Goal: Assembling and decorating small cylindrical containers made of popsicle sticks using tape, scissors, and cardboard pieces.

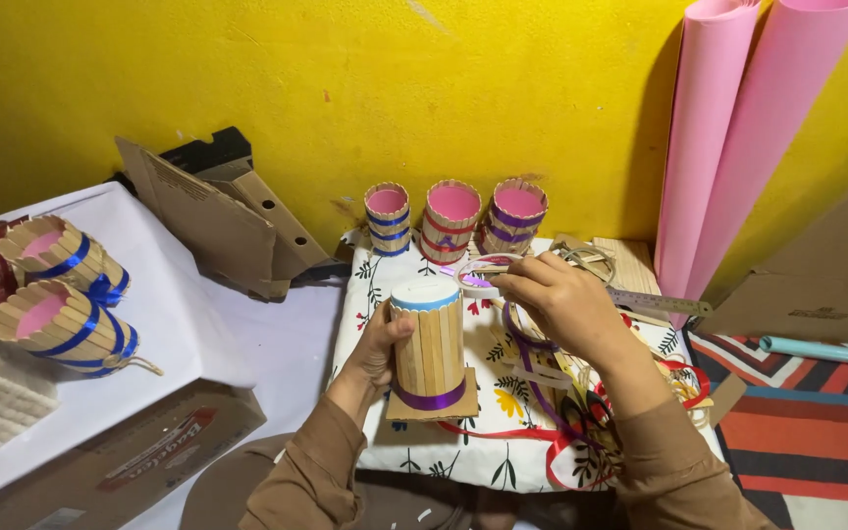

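My left hand [377, 351] wraps the upright stick cup [429, 339], fingers closed round it. My right hand [554, 299] hovers just right of its rim, fingertips pinched on purple ribbon [522, 339].

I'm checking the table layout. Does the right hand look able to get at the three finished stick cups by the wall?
Probably yes: the right hand hovers just in front of the three cups, with only a tape roll lying low between them.
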